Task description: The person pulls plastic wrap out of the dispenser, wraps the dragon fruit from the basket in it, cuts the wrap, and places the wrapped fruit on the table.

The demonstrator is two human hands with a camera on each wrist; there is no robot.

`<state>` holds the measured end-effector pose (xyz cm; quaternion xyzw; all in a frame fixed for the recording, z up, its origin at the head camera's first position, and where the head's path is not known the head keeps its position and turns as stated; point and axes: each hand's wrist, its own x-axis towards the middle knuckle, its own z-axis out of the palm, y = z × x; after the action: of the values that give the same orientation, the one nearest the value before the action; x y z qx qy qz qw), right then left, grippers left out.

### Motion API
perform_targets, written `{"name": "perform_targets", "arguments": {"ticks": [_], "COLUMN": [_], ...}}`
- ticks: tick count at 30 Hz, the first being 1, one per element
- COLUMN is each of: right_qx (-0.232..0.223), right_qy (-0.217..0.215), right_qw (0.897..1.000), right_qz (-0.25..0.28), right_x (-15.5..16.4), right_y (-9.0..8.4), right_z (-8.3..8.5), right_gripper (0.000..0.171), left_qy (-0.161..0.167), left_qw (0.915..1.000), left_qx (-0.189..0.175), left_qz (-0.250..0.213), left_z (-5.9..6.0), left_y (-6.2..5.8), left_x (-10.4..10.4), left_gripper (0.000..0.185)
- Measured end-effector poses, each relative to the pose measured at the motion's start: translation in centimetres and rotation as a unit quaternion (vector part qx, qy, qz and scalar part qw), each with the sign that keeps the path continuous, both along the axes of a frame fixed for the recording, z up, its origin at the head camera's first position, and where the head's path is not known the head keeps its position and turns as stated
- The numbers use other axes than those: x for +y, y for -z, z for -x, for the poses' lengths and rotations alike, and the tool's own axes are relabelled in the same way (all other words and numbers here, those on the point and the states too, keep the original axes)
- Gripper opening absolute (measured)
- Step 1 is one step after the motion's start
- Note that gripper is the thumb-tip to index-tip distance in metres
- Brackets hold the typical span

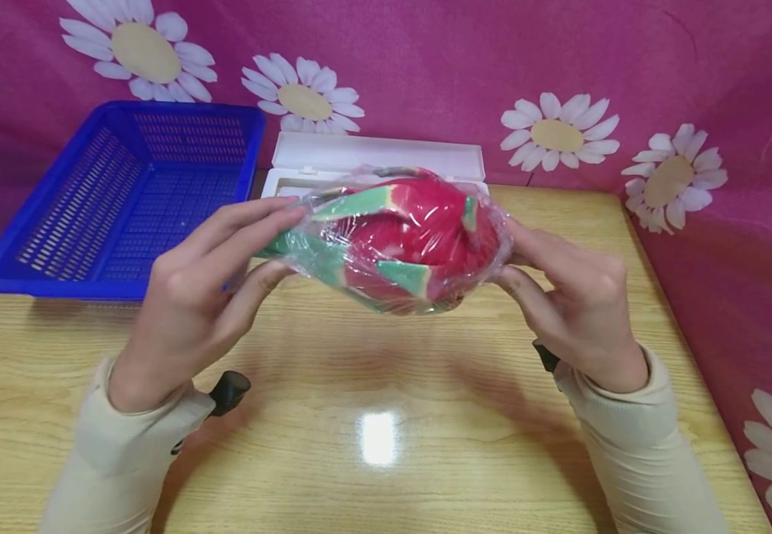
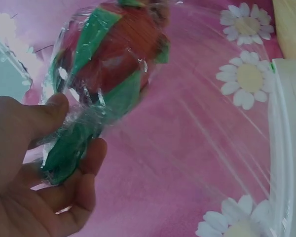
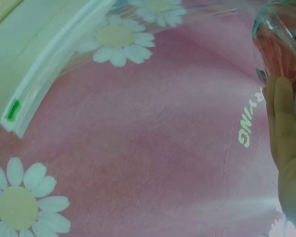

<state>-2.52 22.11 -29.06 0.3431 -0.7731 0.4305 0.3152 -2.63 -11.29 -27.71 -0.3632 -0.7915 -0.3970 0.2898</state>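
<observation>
A: Status, left to right?

B: Blue plastic basket (image 1: pixel 125 196) is sitting far left on the wooden table (image 1: pixel 386 415), nothing showing in it. Left hand (image 1: pixel 199 293) is pinching the green tip end of the dragon fruit (image 1: pixel 406 237), thumb under, fingers lying over the top, cling film (image 1: pixel 332 256) bunching up between them. Left wrist view is showing the same pinch on the wrapped leaf end.

A: Where's the fruit itself?

B: Hanging mid-air above the table centre, between both hands, fully inside the film. White cling film dispenser box (image 1: pixel 375 159) is lying just behind it, far side, lid open.

A: Right hand?

B: Right hand (image 1: pixel 575 304) is gripping the other end, fingers curling round the film-covered skin. Right wrist view is showing only a thumb against the wrap, so finger detail is limited there.

A: Step?

B: Judging it as late wrapping: film is already round the fruit, the ends are being gathered. Next move is probably calling for pressing the loose ends flat while both grips are holding tension.
</observation>
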Motion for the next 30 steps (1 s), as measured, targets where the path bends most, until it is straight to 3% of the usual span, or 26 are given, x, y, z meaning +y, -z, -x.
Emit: {"name": "perform_targets", "arguments": {"ticks": [6,15,23,30], "right_qx": [0.020,0.004,-0.010,-0.001], "right_qy": [0.031,0.038,0.034,0.044], "right_qw": [0.999,0.998,0.995,0.993], "right_qz": [-0.036,-0.053,-0.094,-0.111], "right_x": [0.2,0.6,0.7,0.7], "right_y": [0.4,0.5,0.6,1.5], "right_z": [0.1,0.2,0.6,0.6], "right_gripper": [0.048,0.049,0.048,0.050], "left_qy": [-0.008,-0.033,-0.046,-0.056], "left_qw": [0.9995,0.9972,0.9964,0.9913], "left_qx": [0.019,0.048,0.044,0.017], "left_qz": [0.022,0.046,0.055,0.118], "left_z": [0.2,0.7,1.0,0.9], "left_y": [0.6,1.1,1.3,1.9], "left_x": [0.2,0.5,0.5,-0.1], "left_gripper": [0.043,0.042,0.043,0.050]}}
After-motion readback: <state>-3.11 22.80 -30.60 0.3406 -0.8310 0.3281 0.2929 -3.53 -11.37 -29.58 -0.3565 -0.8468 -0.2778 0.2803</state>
